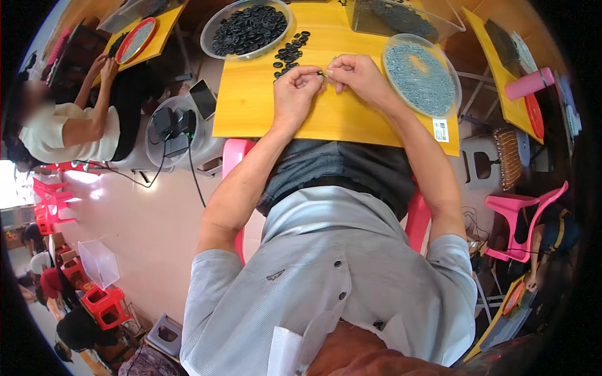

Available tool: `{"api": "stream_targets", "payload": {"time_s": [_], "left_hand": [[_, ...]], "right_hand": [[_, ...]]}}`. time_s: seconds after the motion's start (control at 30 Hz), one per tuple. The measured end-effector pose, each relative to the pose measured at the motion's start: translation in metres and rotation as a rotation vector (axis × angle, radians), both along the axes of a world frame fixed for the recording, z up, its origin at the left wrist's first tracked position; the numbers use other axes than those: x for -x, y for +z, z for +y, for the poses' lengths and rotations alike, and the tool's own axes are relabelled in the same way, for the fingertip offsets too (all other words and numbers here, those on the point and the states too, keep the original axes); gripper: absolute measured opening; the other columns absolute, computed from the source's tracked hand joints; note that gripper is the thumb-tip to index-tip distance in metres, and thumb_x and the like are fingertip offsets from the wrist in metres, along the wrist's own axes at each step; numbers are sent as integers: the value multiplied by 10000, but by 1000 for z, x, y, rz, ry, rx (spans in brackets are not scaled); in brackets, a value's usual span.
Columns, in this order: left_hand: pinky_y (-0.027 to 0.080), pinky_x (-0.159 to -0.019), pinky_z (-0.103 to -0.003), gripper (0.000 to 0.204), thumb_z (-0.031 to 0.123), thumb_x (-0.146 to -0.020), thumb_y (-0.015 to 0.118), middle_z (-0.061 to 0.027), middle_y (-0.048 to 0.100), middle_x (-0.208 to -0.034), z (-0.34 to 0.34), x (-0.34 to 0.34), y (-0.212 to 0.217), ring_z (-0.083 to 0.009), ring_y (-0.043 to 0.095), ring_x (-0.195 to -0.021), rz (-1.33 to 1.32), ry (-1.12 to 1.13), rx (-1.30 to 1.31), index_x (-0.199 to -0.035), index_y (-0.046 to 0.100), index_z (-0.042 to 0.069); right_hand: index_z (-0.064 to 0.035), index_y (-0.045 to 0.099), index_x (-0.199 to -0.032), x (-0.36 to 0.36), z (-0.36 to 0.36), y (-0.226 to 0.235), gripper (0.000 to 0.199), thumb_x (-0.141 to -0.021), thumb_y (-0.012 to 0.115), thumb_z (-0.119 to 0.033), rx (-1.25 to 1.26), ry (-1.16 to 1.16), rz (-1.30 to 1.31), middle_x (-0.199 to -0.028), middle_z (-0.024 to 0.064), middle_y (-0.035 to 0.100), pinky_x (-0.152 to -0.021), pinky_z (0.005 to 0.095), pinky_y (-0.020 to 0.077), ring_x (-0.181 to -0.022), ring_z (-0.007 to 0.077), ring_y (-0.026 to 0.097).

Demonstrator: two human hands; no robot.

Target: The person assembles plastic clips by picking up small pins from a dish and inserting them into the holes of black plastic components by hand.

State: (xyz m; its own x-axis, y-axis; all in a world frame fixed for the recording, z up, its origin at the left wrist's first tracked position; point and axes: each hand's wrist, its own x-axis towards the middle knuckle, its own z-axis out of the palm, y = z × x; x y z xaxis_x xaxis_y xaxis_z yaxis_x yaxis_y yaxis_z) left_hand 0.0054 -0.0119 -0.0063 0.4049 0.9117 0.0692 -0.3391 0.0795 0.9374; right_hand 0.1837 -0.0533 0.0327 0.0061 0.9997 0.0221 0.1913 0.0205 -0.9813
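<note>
Over the yellow table [244,113], my two hands meet fingertip to fingertip. My left hand [297,91] is closed in a pinch on a small black plastic piece [320,73]. Close against it, my right hand [360,76] is also pinched shut; whatever lies between its fingertips is too small to make out. Beyond my left hand lies a loose scatter of small black oval pieces [290,52]. Many more such pieces fill a clear round tub [207,49] at the far left. By my right forearm is a clear round tray [457,94] of thin silvery metal pins [417,78].
A clear bin [401,22] of dark parts stands at the table's far side. To the left, a phone [202,99] and black chargers [172,125] with cables rest on a stool and tub. Another person [75,128] works at a neighbouring table. Pink chairs [523,219] stand around.
</note>
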Motion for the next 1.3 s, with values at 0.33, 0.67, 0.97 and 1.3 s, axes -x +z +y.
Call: {"api": "stream_targets", "payload": {"time_s": [0.33, 0.67, 0.97, 1.3], "left_hand": [[535, -713, -219, 183, -3, -920, 650, -74, 713, -874, 0, 1, 6, -103, 672, -765, -25, -18, 27, -1088, 639, -75], [529, -704, -217, 177, -10, -902, 678, -73, 707, -880, 1, 4, 5, -92, 664, -762, -22, 20, 7, -1066, 644, -68], [535, -704, -238, 225, 27, -928, 665, -137, 735, -972, 44, 37, 19, -138, 672, -764, -192, 531, -32, -1139, 621, -37], [502, -624, -220, 222, -39, -907, 635, -113, 701, -901, 52, 35, 11, -127, 635, -700, -322, 550, 104, -1124, 588, -39]], "right_hand": [[35, 691, -981, 2, 2, -1, 168, -891, 708, -106, -3, -41, 39, -774, 24, 681, -586, 232, 496, -635, 77, 618], [38, 705, -966, 13, -2, 7, 168, -883, 714, -108, -54, -82, 7, -745, 38, 685, -572, 230, 494, -618, 75, 616], [13, 720, -955, 21, 19, 10, 150, -903, 682, -122, -57, -49, -354, -807, 67, 704, -616, 258, 505, -679, 96, 638], [-49, 722, -984, 81, 54, 5, 180, -848, 678, -159, -360, 174, -842, -889, 123, 691, -750, 425, 524, -842, 315, 672]]}}
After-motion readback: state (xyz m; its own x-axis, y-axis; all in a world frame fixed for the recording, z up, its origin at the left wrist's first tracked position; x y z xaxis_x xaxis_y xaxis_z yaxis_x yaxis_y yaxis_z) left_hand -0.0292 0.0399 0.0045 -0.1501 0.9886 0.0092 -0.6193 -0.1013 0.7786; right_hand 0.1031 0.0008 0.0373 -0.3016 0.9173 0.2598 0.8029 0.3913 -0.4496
